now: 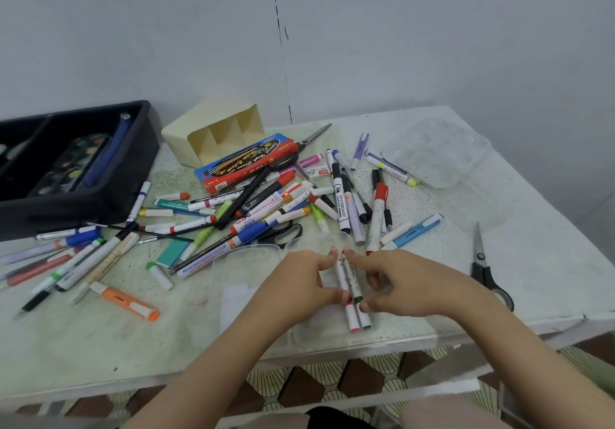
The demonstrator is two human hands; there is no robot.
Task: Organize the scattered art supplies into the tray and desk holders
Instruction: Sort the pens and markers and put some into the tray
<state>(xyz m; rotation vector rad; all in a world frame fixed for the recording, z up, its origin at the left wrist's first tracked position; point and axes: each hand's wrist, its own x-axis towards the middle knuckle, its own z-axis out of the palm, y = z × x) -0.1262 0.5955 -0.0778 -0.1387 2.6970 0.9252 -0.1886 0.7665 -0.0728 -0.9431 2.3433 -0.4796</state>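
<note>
Barely started on the cleanup, most of the pile is still out on the table [100,345].

Both hands are bunching two white markers [352,295] together, left hand [299,279] and right hand [399,285] pinching them from either side near the front edge. The black tray [76,209] at far left only has a paint palette and a blue pen or so in it, and the cream desk holder [179,136] lies tipped over, looking empty. Dozens of markers, the scissors [486,272] and the red pencil box [246,165] still need homes.
</note>
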